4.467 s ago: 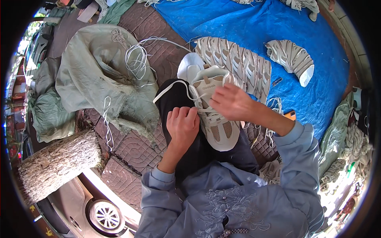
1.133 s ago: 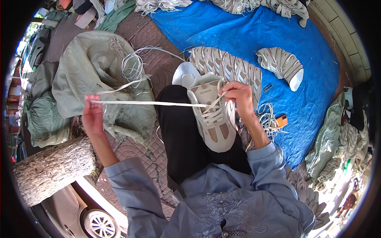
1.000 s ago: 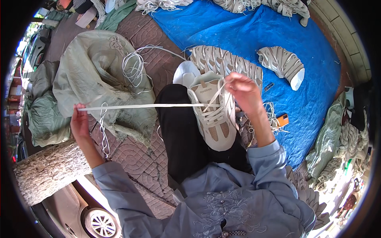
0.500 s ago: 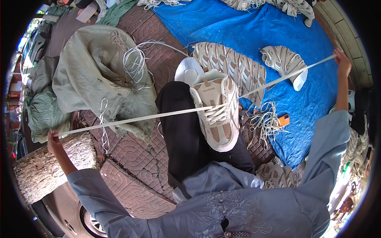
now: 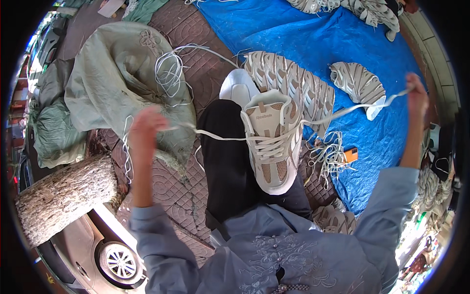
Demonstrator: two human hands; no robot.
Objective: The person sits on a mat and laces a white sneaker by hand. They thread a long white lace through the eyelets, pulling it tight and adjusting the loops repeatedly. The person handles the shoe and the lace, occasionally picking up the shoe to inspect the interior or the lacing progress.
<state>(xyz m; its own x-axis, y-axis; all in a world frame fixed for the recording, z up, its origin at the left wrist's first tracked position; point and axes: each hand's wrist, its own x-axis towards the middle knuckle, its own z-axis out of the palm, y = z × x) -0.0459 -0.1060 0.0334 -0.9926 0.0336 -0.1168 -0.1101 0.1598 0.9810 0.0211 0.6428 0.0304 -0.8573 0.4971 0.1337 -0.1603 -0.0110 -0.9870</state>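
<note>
A beige and white sneaker upper (image 5: 272,147) rests on my lap, its toe toward me. A flat white shoelace (image 5: 220,138) is threaded through its eyelets, and both ends stretch out sideways. My left hand (image 5: 147,125), blurred by motion, is raised to the left of my knee with one end closed in it. Far to the right, my right hand (image 5: 417,93) grips the other end. The left stretch sags a little; the right one is wavy near my hand. Behind the upper is a smooth white shoe-shaped piece (image 5: 238,88).
Nested rows of similar uppers (image 5: 293,85) and another stack (image 5: 360,83) lie on a blue tarp (image 5: 387,142). A tangle of laces (image 5: 327,157) lies beside an orange phone (image 5: 351,155). Left are a greenish sack (image 5: 105,73) with loose white cord (image 5: 169,73) and a tree trunk (image 5: 68,196).
My left hand has come inward and upward from the far left. My right hand has dropped slightly. The lace, formerly taut and straight, has slackened.
</note>
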